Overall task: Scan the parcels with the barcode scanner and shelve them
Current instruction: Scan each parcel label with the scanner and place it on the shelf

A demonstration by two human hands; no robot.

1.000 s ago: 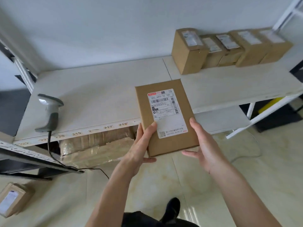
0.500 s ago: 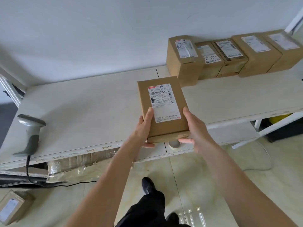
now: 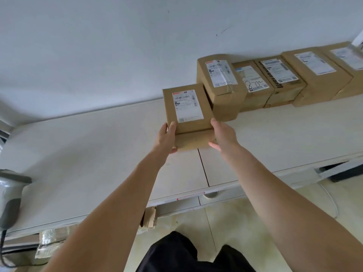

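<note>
Sliding parcel (image 3: 186,108) flush beside row (image 3: 275,79), I keep left hand (image 3: 166,138) and right hand (image 3: 222,134) gripping its sides

brown cardboard parcels with white labels (image 3: 187,110): 6 (1 held, 5 in a row on the white shelf) | grey handheld barcode scanner (image 3: 9,197): 1 | bare hands (image 3: 167,138): 2

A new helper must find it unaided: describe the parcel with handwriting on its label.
Start at the white shelf against the wall and find the row of brown parcels along its back right. The scribbled parcel is second from the left end of that row. Black marker scrawl on its label sets it apart.
</note>
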